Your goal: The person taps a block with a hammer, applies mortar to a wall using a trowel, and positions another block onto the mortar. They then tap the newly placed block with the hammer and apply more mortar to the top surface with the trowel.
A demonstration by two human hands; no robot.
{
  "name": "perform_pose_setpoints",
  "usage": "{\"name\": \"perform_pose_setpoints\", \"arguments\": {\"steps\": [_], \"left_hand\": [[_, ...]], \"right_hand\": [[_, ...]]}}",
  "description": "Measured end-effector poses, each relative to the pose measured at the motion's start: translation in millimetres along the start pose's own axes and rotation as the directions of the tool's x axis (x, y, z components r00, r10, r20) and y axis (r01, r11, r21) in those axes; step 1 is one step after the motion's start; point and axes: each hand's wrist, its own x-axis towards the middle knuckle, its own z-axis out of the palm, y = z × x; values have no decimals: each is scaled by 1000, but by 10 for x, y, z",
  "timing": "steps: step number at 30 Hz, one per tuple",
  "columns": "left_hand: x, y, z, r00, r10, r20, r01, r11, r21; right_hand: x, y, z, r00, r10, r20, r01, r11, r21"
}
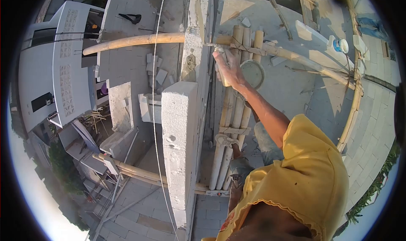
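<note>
My right hand point(228, 68) reaches out beside the narrow wall top, its fingers closed round a pale-handled tool point(226, 79). Grey material shows at the tool's far end, whose shape is unclear. Rough mortar point(191, 61) lies on the wall top just left of this hand. Nearer to me, a tall white block point(179, 127) stands on the wall line. My left hand point(237, 180) is low in the view, dark and partly hidden beside the grey trouser leg; its fingers cannot be made out. Below the right hand run bamboo poles point(230, 110) tied together.
A round bucket point(252, 74) stands right of the poles. A taut white string point(155, 72) runs left of the wall. One bamboo pole point(135, 41) juts left, another point(308, 63) extends right. A white paint tub point(340, 46) is farther right. Broken blocks point(160, 75) lie below on the left.
</note>
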Motion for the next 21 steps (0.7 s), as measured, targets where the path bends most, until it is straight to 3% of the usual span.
{"name": "perform_pose_setpoints", "arguments": {"steps": [2, 4, 5, 7, 9, 13, 15, 17, 19, 21], "left_hand": [[-36, 69, -72, 999, -14, 41, 11, 997, 81], [-87, 105, -128, 996, -42, 76, 30, 988, 151], [-56, 95, -142, 995, -56, 87, 42, 987, 156], [99, -109, -165, 992, -76, 106, 68, 995, 73], [239, -351, -188, 987, -102, 120, 109, 992, -55], [475, -411, -191, 979, -196, 54, 197, 980, -16], [548, -354, -171, 961, -276, 7, 276, 961, 36], [636, -416, -151, 966, -257, -42, 260, 955, 146], [695, -535, -193, 961, -273, -43, 276, 945, 176], [741, -611, -221, 944, -330, 5, 327, 937, 120]], "right_hand": [[-289, 368, -467, 989, -67, -135, 54, 994, -99], [-513, 1141, -977, 944, -109, -311, 28, 967, -254], [-592, 1529, -1300, 929, -82, -361, -116, 862, -493], [-581, 2276, -1942, 893, -78, -444, -364, 455, -813], [-542, 2829, -2321, 918, -83, -388, -342, 330, -880], [-32, 3907, -2754, 938, -51, -342, -343, -1, -939], [371, 4361, -2925, 884, 43, -466, -465, 174, -868], [580, 4645, -2841, 882, 98, -461, -471, 185, -862], [714, 4673, -2655, 931, 109, -349, -355, 37, -934], [907, 4879, -2432, 912, 188, -365, -397, 179, -900]]}}
